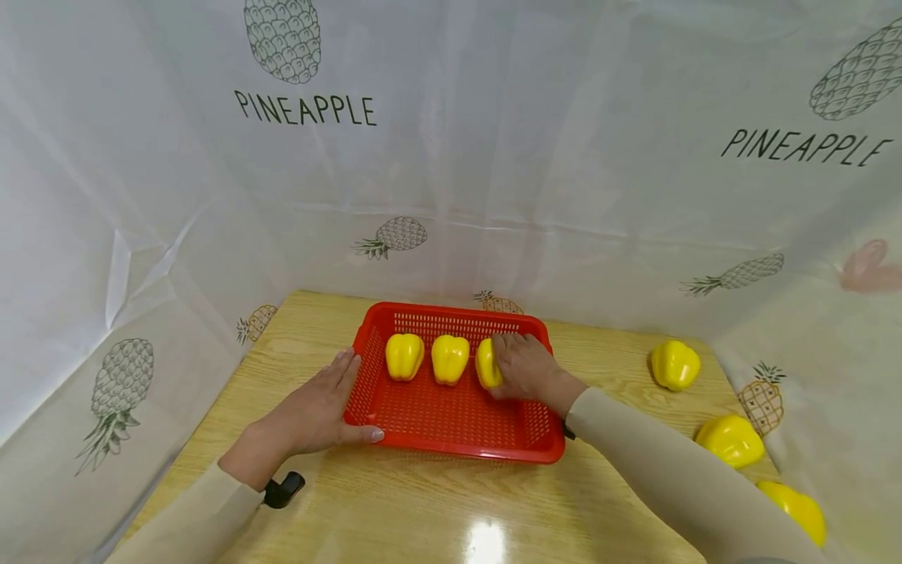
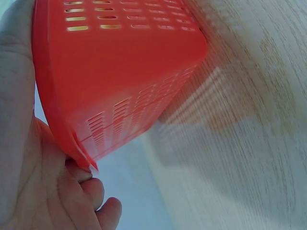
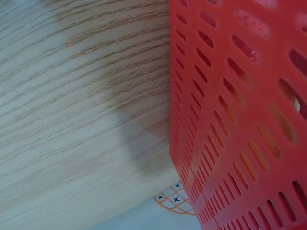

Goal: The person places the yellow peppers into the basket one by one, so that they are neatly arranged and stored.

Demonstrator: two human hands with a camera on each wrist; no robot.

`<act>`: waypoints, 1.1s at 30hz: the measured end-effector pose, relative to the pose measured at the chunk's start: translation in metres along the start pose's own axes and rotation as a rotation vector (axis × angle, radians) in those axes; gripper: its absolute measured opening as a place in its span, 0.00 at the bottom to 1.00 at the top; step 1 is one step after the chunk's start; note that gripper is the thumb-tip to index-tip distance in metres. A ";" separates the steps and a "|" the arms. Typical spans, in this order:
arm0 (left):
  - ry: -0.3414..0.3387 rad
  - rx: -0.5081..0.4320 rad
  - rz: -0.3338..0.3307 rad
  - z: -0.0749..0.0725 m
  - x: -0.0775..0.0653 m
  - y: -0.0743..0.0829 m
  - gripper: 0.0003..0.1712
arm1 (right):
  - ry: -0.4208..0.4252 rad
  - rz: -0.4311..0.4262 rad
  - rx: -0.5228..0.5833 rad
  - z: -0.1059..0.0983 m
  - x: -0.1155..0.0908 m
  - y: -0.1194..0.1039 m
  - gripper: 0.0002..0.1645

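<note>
A red plastic basket [image 1: 451, 448] with slotted walls stands on the wooden table. Inside it, a row of yellow bell peppers lies along the back half, among them a left one [image 1: 405, 357] and a middle one [image 1: 449, 359]. My right hand [image 1: 523, 368] reaches over the right rim and grips the rightmost yellow bell pepper [image 1: 486, 363], covering part of it. At the left front corner my left hand [image 1: 317, 407] rests against the basket, fingers straight along the left side and thumb on the front rim. In the left wrist view, fingertips touch the outside of the rim.
To the right of the basket, more yellow bell peppers lie on the table [image 1: 606, 356]: one at the back [image 1: 675, 365], one farther forward [image 1: 730, 441], one partly behind the right sleeve [image 1: 795, 509]. White sheeting [image 1: 493, 157] with pineapple prints surrounds the table's back and sides.
</note>
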State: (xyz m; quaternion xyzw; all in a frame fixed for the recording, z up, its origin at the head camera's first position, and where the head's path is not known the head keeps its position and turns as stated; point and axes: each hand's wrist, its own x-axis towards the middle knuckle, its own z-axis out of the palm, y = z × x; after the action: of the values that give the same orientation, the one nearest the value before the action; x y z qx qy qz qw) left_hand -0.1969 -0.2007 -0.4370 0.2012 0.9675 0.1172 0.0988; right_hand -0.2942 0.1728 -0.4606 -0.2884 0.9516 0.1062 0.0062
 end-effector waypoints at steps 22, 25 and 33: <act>0.025 0.001 0.014 0.001 -0.002 0.001 0.81 | -0.090 -0.018 -0.126 0.000 -0.002 -0.002 0.59; 0.027 0.000 0.015 0.001 -0.001 0.001 0.81 | -0.117 -0.023 -0.150 0.000 -0.002 -0.003 0.61; 0.021 0.000 0.005 0.002 -0.001 0.001 0.81 | -0.091 -0.036 -0.173 0.002 -0.004 -0.002 0.57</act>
State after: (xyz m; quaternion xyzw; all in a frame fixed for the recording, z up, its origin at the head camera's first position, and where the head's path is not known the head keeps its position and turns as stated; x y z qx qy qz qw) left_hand -0.1955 -0.2001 -0.4387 0.2025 0.9679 0.1198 0.0883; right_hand -0.2900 0.1738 -0.4631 -0.2996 0.9323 0.2010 0.0262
